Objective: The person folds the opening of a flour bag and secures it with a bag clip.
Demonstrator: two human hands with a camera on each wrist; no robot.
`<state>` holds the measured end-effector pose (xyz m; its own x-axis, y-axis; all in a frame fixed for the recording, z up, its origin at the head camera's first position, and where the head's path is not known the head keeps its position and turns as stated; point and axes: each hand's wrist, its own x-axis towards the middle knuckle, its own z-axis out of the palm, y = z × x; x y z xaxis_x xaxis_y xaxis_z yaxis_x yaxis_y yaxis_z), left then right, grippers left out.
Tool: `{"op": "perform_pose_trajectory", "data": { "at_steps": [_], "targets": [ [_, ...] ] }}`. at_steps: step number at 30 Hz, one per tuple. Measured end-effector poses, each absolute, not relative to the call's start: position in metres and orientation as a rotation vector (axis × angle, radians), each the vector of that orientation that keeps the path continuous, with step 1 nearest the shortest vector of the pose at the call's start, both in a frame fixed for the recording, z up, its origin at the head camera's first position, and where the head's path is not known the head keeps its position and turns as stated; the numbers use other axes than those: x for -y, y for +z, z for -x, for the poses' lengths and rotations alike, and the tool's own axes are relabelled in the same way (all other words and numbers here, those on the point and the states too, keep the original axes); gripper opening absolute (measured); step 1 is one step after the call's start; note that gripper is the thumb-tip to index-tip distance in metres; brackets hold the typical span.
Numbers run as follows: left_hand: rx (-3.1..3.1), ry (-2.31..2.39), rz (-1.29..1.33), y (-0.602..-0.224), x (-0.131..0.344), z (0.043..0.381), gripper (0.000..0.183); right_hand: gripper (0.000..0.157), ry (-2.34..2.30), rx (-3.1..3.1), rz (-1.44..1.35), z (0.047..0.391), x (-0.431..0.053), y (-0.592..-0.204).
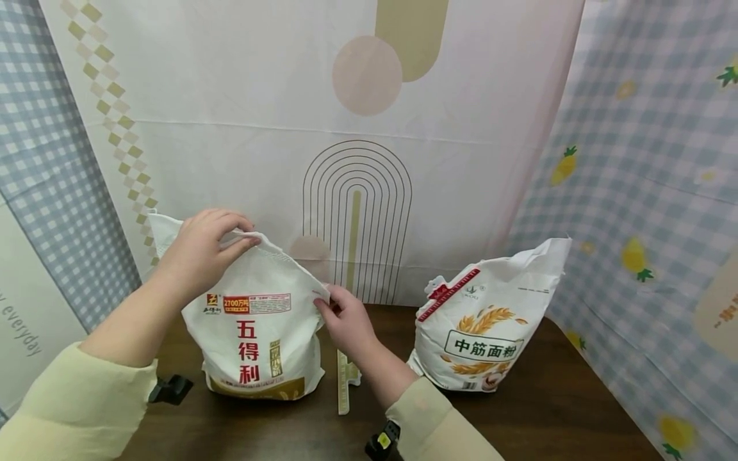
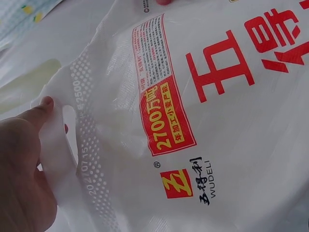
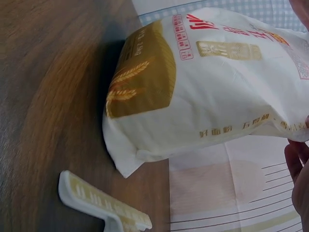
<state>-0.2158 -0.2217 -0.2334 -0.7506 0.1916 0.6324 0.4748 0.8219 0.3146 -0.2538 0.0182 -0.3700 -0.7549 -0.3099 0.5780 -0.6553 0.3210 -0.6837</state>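
A white flour bag with red lettering stands upright on the dark wooden table. At its top edge, my left hand pinches the rim between thumb and fingers, beside the slot-shaped handle hole seen in the left wrist view. The bag's upper right corner is pinched by my right hand. Just right of the bag lies a yellow and white bag clip, partly hidden behind my right forearm; the right wrist view shows the same clip near the bag's bottom corner.
A second flour bag, printed with wheat ears, leans on the right side of the table. A red bag clip sits across its upper left corner. Behind the table hangs a patterned curtain, with checked cloth at both sides.
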Motion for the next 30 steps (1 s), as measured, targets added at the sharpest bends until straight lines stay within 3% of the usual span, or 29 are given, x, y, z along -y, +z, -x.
{"op": "perform_pose_trajectory", "data": {
  "at_steps": [6,15,26,30],
  "targets": [
    [2.480,-0.653,0.510,-0.229,0.223,0.211,0.028,0.043,1.100,2.189,-0.993,0.254,-0.024,-0.376],
    [2.548,-0.588,0.461,-0.221,0.220,0.208,0.038,0.050,0.713,2.133,-1.092,0.257,-0.031,-0.378],
    [2.563,-0.382,0.505,-0.215,0.221,0.205,0.009,0.058,0.529,2.060,-1.160,0.258,-0.035,-0.377],
    [2.600,-0.293,0.490,-0.213,0.223,0.203,0.013,0.056,0.509,2.055,-1.168,0.257,-0.035,-0.376]
  ]
}}
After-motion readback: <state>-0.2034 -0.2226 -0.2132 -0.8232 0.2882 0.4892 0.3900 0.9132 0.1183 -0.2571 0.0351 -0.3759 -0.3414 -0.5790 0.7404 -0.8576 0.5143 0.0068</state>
